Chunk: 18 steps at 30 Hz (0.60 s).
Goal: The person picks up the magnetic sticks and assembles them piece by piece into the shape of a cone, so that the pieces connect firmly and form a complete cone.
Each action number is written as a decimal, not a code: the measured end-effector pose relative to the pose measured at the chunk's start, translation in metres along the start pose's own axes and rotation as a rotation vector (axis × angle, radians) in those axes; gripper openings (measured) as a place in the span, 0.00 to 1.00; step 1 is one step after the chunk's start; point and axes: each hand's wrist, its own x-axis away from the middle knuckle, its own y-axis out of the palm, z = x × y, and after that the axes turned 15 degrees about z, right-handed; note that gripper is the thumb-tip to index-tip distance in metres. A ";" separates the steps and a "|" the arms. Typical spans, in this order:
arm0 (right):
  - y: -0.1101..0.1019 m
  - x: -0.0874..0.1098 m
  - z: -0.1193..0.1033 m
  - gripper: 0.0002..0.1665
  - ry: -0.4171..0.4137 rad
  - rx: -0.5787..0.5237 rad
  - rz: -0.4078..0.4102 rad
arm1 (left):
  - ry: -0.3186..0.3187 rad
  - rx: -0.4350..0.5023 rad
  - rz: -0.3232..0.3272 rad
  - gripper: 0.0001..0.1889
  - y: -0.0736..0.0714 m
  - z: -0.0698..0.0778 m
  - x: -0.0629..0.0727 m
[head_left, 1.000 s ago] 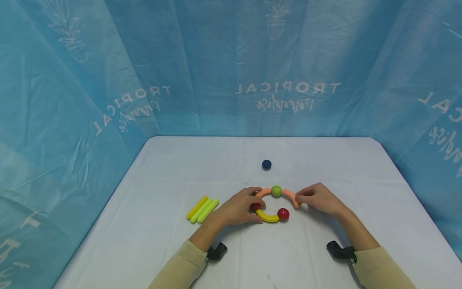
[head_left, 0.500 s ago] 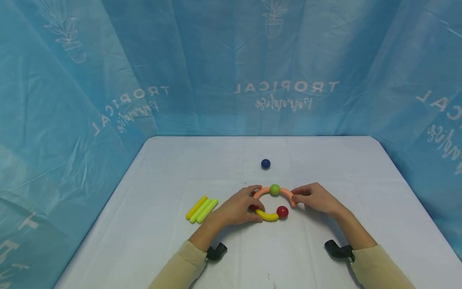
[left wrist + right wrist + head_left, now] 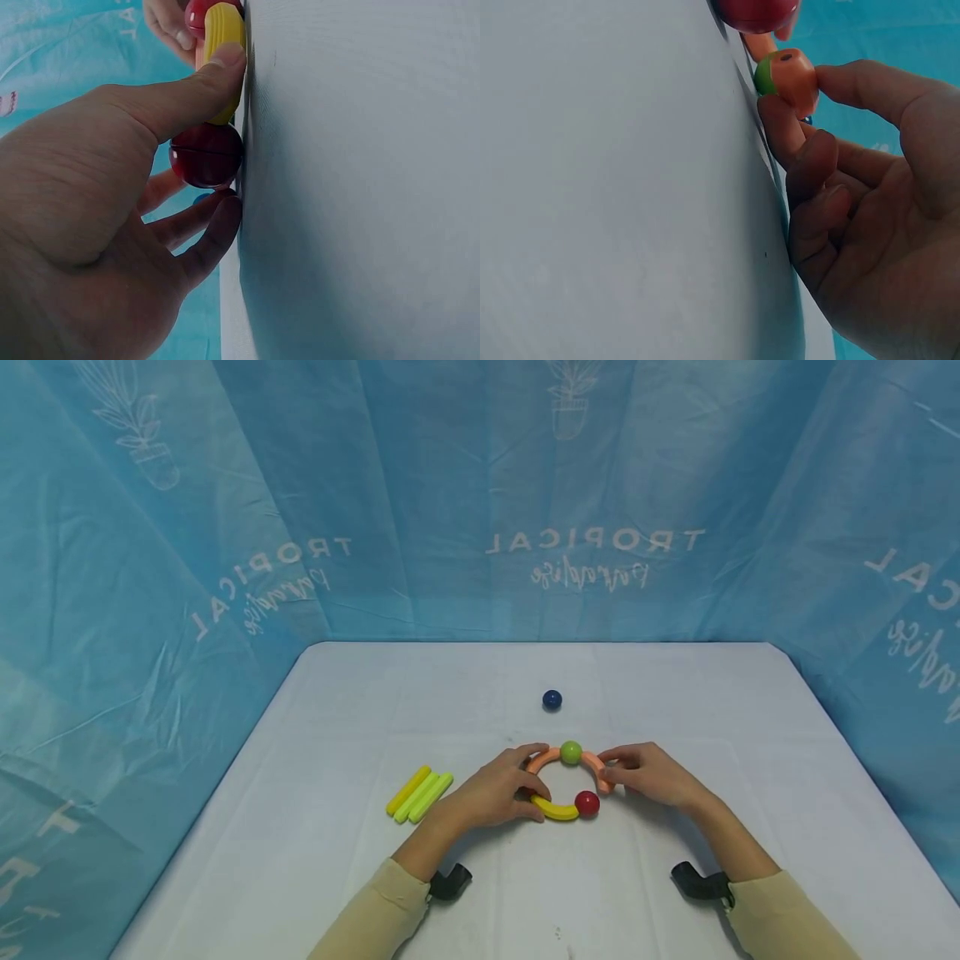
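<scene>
On the white table, balls and curved rods lie in a ring. My left hand (image 3: pixel 491 789) grips its left side, thumb on the yellow curved rod (image 3: pixel 555 811) and fingers around a red ball (image 3: pixel 206 154), which the hand mostly hides in the head view. One orange curved rod (image 3: pixel 543 758) runs from beneath those fingers to the green ball (image 3: pixel 571 752). Between thumb and fingers, my right hand (image 3: pixel 660 777) pinches the other orange curved rod (image 3: pixel 595 766), whose upper end meets the green ball. Its lower end stands close to the second red ball (image 3: pixel 587 803).
Left of the ring lie a yellow straight rod (image 3: pixel 408 791) and two lime-green straight rods (image 3: pixel 431 798), side by side. A dark blue ball (image 3: pixel 552 700) sits beyond the ring. Blue printed sheets (image 3: pixel 450 527) hang around the table (image 3: pixel 360 693).
My right hand has moved left, swinging the pinched orange curved rod inward, so its lower end is nearer the red ball. My left hand has stayed about where it was.
</scene>
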 end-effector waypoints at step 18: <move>0.010 0.001 -0.004 0.30 0.011 -0.023 -0.014 | 0.005 -0.028 0.006 0.12 0.001 0.000 0.000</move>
